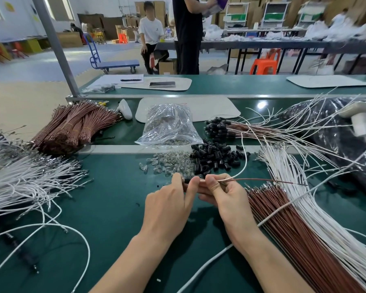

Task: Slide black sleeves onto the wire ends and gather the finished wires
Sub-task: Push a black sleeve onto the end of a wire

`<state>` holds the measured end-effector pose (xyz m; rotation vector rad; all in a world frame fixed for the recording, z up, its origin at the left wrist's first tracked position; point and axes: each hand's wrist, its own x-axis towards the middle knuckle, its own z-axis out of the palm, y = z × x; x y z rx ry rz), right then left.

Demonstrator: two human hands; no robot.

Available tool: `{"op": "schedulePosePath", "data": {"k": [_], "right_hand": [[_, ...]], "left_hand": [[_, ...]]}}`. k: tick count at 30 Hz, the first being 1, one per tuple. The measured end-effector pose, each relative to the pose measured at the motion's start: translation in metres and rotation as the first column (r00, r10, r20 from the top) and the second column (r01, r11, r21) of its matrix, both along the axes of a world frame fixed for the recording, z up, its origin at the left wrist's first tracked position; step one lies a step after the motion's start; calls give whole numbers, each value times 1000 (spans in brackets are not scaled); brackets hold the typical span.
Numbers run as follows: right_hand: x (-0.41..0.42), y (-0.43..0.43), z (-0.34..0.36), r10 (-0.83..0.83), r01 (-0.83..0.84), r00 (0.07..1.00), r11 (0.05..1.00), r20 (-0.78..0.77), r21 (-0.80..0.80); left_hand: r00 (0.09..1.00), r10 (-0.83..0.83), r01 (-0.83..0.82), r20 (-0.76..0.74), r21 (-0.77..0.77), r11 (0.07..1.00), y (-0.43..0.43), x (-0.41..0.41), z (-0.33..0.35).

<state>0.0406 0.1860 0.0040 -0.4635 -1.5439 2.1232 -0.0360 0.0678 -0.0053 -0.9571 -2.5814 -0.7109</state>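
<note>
Our left hand [169,201] pinches a black sleeve [188,180] between thumb and fingertips, just above the green bench [114,197]. Our right hand [224,199], close beside it, pinches the brown wire [262,180] near its end, and a white wire [243,163] runs into the same pinch. We judge the sleeve is going onto the ends; our fingers hide whether a tip is inside it yet.

The wires look thin, light and floppy, so we should hold them close to the tip, or the end will bend away rather than enter. The sleeve looks small, hard and smooth, likely to slip or roll if held loosely. A firm hold across its sides, with the mouth left free, suits it.

Just beyond the hands lies the loose sleeve pile [216,157], beside a heap of clear bulbs [173,163]. Farther back, finished wires [222,127] lie with their black ends together. Bare brown stock [294,225] and white stock [317,208] fan out to our right.
</note>
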Motion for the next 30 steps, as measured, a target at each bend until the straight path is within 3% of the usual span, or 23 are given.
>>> {"op": "schedulePosePath", "data": {"k": [7, 13, 16, 19, 21, 24, 30], "right_hand": [[0, 2, -1, 50, -50, 999, 999, -3, 5], [1, 5, -1, 104, -105, 994, 992, -14, -71], [-1, 1, 5, 112, -119, 992, 986, -65, -116], [3, 8, 20, 2, -18, 994, 989, -109, -146], [7, 22, 38, -27, 3, 989, 987, -145, -161], [6, 44, 77, 9, -42, 973, 989, -229, -142], [-25, 81, 147, 67, -155, 913, 970, -402, -188]], "left_hand": [[1000, -2, 1, -12, -32, 999, 3, -3, -3], [996, -59, 54, 66, 64, 996, 0, -3, -4], [957, -175, 97, 230, 316, 944, -3, -2, 0], [866, -329, 0, 377, 657, 753, -15, -12, 15], [847, -382, 0, 368, 720, 694, -27, -21, 29], [848, -416, 47, 329, 734, 677, -31, -30, 59], [960, -267, 95, 86, 796, 598, -21, -55, 133]]}}
